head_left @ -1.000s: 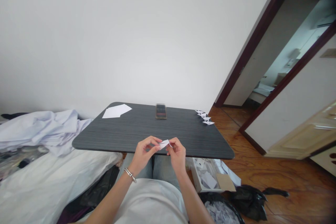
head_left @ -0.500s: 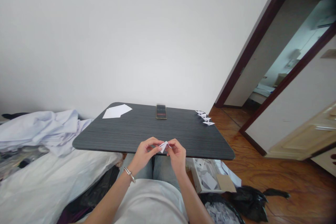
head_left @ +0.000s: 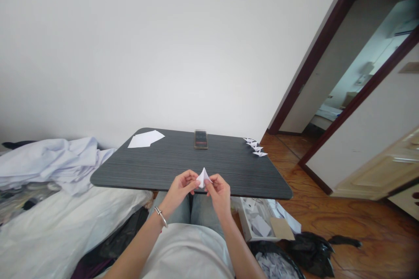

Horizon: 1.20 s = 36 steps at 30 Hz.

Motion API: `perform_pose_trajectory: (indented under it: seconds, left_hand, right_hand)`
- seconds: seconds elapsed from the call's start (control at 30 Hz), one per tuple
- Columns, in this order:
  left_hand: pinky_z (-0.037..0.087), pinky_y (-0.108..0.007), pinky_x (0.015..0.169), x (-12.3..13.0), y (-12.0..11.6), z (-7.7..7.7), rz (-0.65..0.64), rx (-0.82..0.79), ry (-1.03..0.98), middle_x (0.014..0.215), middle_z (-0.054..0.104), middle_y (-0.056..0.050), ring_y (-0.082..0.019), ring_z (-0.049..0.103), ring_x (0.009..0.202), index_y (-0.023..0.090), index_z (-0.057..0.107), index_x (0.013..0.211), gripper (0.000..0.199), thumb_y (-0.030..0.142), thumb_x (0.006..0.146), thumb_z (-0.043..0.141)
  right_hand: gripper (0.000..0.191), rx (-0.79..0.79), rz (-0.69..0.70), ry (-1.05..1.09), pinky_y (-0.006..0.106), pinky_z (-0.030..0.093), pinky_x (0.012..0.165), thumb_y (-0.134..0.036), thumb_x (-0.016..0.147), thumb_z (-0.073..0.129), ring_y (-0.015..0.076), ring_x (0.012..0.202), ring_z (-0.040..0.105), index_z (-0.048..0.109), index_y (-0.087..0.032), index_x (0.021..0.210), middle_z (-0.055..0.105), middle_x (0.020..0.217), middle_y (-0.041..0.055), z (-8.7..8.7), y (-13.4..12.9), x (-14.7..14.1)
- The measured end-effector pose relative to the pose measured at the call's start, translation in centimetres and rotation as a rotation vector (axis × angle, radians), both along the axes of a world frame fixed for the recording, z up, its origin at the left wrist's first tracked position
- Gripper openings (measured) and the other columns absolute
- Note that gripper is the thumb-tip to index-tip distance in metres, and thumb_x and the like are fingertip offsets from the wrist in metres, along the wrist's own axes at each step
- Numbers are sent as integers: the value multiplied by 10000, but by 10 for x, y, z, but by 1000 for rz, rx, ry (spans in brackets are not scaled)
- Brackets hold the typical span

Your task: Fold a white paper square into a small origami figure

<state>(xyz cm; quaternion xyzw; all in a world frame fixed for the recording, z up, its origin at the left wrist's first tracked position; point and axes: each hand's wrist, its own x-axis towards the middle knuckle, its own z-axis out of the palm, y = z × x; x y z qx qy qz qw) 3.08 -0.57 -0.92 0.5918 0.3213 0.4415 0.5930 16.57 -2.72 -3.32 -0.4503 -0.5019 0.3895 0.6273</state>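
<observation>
A small folded white paper with its point upward is held over the front edge of the dark table. My left hand pinches its left side between thumb and fingers. On the right side, my right hand grips it the same way, thumb in front. Several small folded paper shapes stand in a row near the table's right edge. Flat white sheets lie at the back left. A phone-like dark device is at the back middle.
White cloth is piled left of the table. Below its right side are a white box with papers and a black bag on the wooden floor. A white wall rises behind the table.
The folded paper has turned and spread between my fingers, its point now higher and more of its face showing. My hands have shifted slightly and keep hold of it.
</observation>
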Motion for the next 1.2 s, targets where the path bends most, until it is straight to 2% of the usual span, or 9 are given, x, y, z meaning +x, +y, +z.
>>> perform_pose_trajectory:
  seconds: [0.23, 0.6, 0.93, 1.2]
  left_hand:
    - [379, -163, 459, 0, -1, 1, 12, -51, -6, 621, 524, 10, -82, 490, 543, 141, 515, 745, 246, 356, 682, 618]
    - [379, -163, 481, 0, -2, 2, -38, -69, -12, 692, 551, -10, -87, 506, 587, 134, 553, 848, 239, 316, 703, 605]
    - [375, -168, 481, 0, -5, 6, -75, -93, -10, 675, 559, -9, -85, 492, 572, 131, 562, 800, 199, 299, 703, 606]
    - [370, -174, 486, 0, -4, 5, -73, -113, -4, 654, 549, 4, -87, 489, 567, 132, 561, 787, 211, 317, 696, 609]
  right_hand:
    - [191, 18, 11, 53, 166, 385, 372, -290, 707, 601, 87, 467, 498, 507, -165, 816, 564, 631, -2, -1, 1, 0]
    - [185, 4, 2, 100, 171, 368, 382, -307, 717, 597, 85, 450, 495, 524, -171, 820, 531, 580, -31, 2, -1, -1]
    - [144, 19, -48, 84, 172, 355, 385, -295, 725, 588, 84, 478, 462, 523, -168, 748, 500, 604, -25, 0, -1, -1]
    - [153, 19, -35, 95, 173, 350, 395, -305, 739, 580, 86, 476, 466, 511, -168, 724, 502, 566, -32, -3, -1, 1]
